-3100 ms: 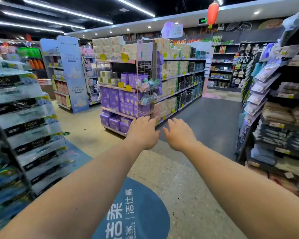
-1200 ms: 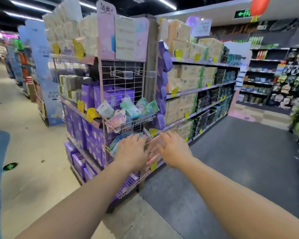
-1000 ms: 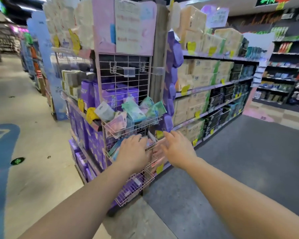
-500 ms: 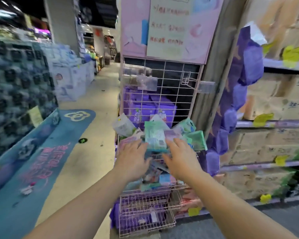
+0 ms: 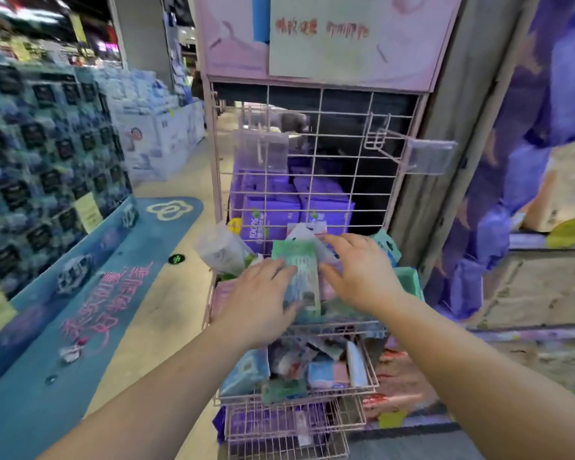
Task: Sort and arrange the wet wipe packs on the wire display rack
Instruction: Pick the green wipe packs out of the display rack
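At frame centre, a green wipe pack [image 5: 299, 277] stands upright in the pink wire rack's [image 5: 312, 167] top basket, long axis vertical, between both hands: left hand [image 5: 263, 300] touches it, right hand [image 5: 362, 273] spread alongside, fingers relaxed

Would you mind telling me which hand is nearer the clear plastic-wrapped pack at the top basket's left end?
Left. The left hand lies just below-right of the clear pack; the right hand is farther right, beyond the green pack.

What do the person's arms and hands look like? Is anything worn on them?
Both forearms are bare, with no sleeve in view. The left hand and right hand wear no gloves; no watch, ring or bracelet shows, though the picture is somewhat blurred.
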A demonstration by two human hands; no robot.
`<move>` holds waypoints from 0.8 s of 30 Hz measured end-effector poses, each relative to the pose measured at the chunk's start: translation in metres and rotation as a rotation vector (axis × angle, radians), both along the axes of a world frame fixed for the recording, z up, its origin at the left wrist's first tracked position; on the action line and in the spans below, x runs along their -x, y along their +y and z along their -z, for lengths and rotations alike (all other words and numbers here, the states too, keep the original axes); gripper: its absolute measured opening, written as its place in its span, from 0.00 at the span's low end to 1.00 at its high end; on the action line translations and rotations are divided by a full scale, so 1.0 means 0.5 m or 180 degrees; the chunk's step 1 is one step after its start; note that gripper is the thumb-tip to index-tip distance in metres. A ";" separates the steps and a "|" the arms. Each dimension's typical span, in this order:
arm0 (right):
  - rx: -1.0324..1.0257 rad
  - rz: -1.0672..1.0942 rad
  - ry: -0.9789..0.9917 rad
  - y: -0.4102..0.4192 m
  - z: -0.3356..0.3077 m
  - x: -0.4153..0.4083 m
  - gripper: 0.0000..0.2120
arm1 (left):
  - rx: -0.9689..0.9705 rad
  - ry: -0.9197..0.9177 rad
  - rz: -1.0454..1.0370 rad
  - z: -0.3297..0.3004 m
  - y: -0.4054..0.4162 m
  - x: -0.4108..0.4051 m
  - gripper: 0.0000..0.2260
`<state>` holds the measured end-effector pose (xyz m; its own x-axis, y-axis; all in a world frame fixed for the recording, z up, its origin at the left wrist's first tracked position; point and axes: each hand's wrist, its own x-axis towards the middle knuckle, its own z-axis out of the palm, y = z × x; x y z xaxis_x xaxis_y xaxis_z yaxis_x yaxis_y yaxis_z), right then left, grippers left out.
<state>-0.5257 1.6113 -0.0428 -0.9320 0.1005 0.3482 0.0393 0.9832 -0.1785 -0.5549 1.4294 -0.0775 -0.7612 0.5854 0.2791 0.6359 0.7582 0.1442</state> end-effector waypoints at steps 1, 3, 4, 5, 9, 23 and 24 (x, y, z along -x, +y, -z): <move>-0.0007 0.0051 -0.0006 0.011 -0.007 0.007 0.27 | -0.0012 0.0014 0.0050 0.000 0.010 0.008 0.30; -0.0034 0.0133 0.0011 0.031 -0.015 0.017 0.26 | 0.0044 0.0023 0.0117 0.002 0.026 0.023 0.34; -0.0024 0.0140 -0.0002 0.040 -0.016 0.021 0.26 | 0.0134 0.0034 0.0130 0.005 0.032 0.028 0.37; 0.0003 0.0126 -0.0014 0.049 -0.015 0.024 0.25 | 0.0250 0.0065 0.0131 0.008 0.037 0.031 0.39; 0.0127 -0.0005 -0.0158 0.082 -0.009 0.047 0.25 | 0.0467 0.0197 0.0080 0.018 0.044 0.028 0.45; 0.0359 -0.1136 -0.0630 0.097 -0.027 0.093 0.16 | 0.0704 0.0111 -0.0765 0.008 0.069 -0.036 0.37; 0.0419 -0.1161 -0.0625 0.100 -0.027 0.091 0.16 | 0.0643 0.0129 -0.0759 0.005 0.070 -0.037 0.35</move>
